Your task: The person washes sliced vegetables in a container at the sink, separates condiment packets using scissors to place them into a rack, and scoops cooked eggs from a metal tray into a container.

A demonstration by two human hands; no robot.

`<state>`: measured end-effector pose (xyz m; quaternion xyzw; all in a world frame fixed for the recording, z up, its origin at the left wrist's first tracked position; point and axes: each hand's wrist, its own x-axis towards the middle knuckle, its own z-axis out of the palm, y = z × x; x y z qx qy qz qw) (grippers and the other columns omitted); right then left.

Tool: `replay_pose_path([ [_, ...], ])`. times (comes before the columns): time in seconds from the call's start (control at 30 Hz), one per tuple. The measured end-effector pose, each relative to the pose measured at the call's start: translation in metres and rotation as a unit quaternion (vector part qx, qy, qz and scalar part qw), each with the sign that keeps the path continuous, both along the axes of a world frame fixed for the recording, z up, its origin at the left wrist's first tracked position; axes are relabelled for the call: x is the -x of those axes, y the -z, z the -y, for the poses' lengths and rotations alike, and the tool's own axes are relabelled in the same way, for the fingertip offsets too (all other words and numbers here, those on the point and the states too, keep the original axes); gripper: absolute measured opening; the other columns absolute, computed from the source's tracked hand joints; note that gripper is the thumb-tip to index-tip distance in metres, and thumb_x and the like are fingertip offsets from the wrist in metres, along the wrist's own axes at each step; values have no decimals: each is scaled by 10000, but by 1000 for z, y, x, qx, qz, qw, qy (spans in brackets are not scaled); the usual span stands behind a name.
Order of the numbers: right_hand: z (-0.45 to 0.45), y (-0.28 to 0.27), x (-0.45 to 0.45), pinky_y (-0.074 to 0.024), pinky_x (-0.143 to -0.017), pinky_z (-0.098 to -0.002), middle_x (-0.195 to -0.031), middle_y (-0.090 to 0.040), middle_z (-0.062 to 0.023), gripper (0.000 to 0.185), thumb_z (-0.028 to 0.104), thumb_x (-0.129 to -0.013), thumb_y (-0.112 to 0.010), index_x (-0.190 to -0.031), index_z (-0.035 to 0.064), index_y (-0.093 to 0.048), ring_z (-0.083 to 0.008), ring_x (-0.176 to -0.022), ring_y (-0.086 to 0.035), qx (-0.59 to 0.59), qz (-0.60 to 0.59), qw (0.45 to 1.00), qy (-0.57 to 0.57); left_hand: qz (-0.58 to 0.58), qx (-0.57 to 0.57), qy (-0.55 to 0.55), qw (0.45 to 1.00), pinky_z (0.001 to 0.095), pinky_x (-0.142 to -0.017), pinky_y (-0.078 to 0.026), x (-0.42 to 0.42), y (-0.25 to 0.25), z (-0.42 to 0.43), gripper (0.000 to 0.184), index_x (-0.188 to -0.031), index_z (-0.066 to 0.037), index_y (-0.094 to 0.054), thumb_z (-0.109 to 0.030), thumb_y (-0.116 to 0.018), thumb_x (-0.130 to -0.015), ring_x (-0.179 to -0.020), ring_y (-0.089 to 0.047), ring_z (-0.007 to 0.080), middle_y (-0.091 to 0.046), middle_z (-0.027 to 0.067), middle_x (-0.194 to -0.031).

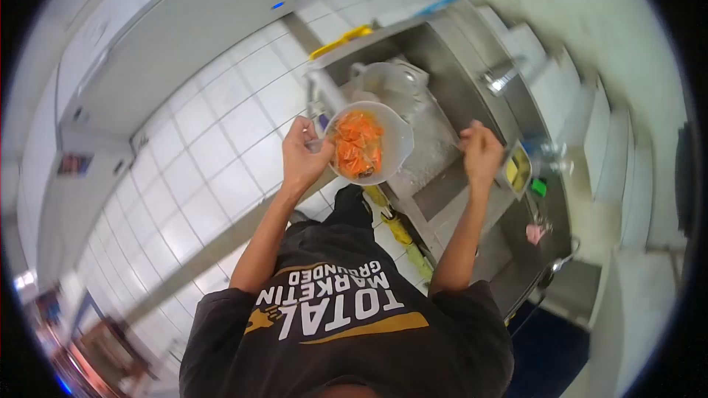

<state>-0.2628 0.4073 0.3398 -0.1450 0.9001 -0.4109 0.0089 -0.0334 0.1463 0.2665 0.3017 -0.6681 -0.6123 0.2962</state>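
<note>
The white bowl (399, 149) hangs in the air with its mouth facing up toward the person's head. It is round, so I can make out no long axis; the orange scraps (359, 144) inside form 1 heap toward its left side, longer from far to near than across. The bowl sits between the 2 hands, over the left edge of the steel sink (428, 195). The left hand (304, 156) grips its left side, thumb at the rim. The right hand (481, 153) is well apart from it, over the sink's right side, fingers loosely curled; I can't tell whether they hold anything. Near that hand is a container (519, 170) with something yellow inside. Beyond the bowl, 1 pale vessel (394, 82) rests in the sink.
</note>
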Motion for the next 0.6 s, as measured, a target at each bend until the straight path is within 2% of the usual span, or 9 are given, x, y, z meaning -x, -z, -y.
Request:
replay_pose_path([
  [0.03, -2, 23, 12, -538, -879, -386, -1061, -722, -248, 352, 169, -963, -642, -1251, -34, -637, -329, -979, -719, -40, -43, 997, 47, -17, -35, -51, 998, 235, -486, -336, -38, -1, 10, 254, -867, -75, -440, -46, -681, -795, -537, -420, 36, -461, -36, -620],
  [0.07, -6, 53, 23, -532, -906, -418, -1082, -711, -261, 439, 195, -950, -658, -1330, -8, -575, -342, -1009, -709, -165, -56, 983, 63, -33, -68, -99, 992, 213, -488, -307, -73, 4, 23, 258, -861, -88, -430, -31, -676, -805, -553, -397, 5, -455, -63, -634],
  [0.13, -18, 148, 25, -514, -945, -488, -1096, -692, -284, 599, 243, -929, -671, -1447, 30, -459, -378, -1061, -685, -418, -174, 879, 148, -26, -72, -167, 983, 209, -487, -302, -144, 10, 48, 259, -862, -90, -427, -27, -672, -809, -551, -392, 2, -458, -63, -634],
  [0.2, -5, 174, 2, -492, -962, -546, -1119, -669, -308, 630, 250, -921, -652, -1472, 44, -425, -426, -1103, -654, -497, -244, 821, 143, -36, -62, -236, 969, 195, -491, -287, -202, 7, 72, 267, -866, -93, -417, -12, -668, -818, -551, -374, -7, -466, -65, -647],
  [0.3, 61, 110, -37, -469, -1016, -545, -1276, -587, -345, 591, 190, -905, -623, -1451, 49, -448, -508, -1177, -587, -444, 16, 895, -45, -69, -50, -336, 938, 189, -497, -280, -273, 0, 92, 275, -872, -94, -414, 4, -666, -824, -557, -371, -12, -463, -67, -661],
  [0.43, 178, 157, -48, -465, -1023, -527, -1250, -604, -340, 536, 181, -885, -643, -1378, 8, -522, -511, -1143, -599, -400, -32, 910, -105, -96, -41, -446, 889, 185, -499, -283, -363, 3, 137, 282, -880, -99, -413, 24, -662, -836, -561, -385, -12, -448, -74, -664],
  [0.47, 208, 176, -41, -470, -1011, -523, -1226, -621, -327, 510, 171, -880, -646, -1341, -21, -545, -495, -1124, -612, -416, -102, 896, -121, -92, -32, -469, 878, 185, -499, -283, -373, 3, 143, 282, -880, -99, -413, 24, -662, -836, -561, -385, -12, -448, -74, -664],
  [0.57, 350, 149, -113, -458, -1027, -514, -1271, -607, -320, 516, 149, -872, -657, -1322, -82, -554, -450, -1164, -605, -414, -163, 859, -254, -121, -45, -526, 840, 183, -499, -282, -435, 13, 175, 280, -878, -102, -420, 32, -662, -832, -559, -383, -11, -442, -73, -661],
  [0.6, 398, 146, -138, -447, -1045, -506, -1328, -565, -324, 544, 186, -896, -648, -1355, -79, -525, -448, -1209, -574, -418, -127, 834, -338, -103, -45, -546, 830, 187, -499, -284, -453, 21, 184, 278, -866, -107, -426, 24, -668, -830, -554, -383, -8, -440, -72, -658],
])
